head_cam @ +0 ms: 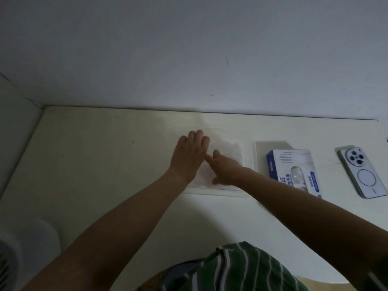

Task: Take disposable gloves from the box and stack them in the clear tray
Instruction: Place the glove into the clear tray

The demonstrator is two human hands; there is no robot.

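Fingers (195, 137) of our left hand (189, 156) lie spread flat on the gloves (228, 152), gripping nothing; our right hand (225, 171) presses beside it, forefinger extended. Thin and translucent, the gloves lie in the clear tray (253, 156) mid-worktop. Just right, nearer our right hand, sits the box (294, 171), long axis near-to-far.

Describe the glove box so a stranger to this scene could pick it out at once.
Start at the pale table against the wall and look right of the clear tray where both hands rest. The glove box lies flat between that tray and a phone. It alone is white cardboard with blue ends and a glove outline on top.
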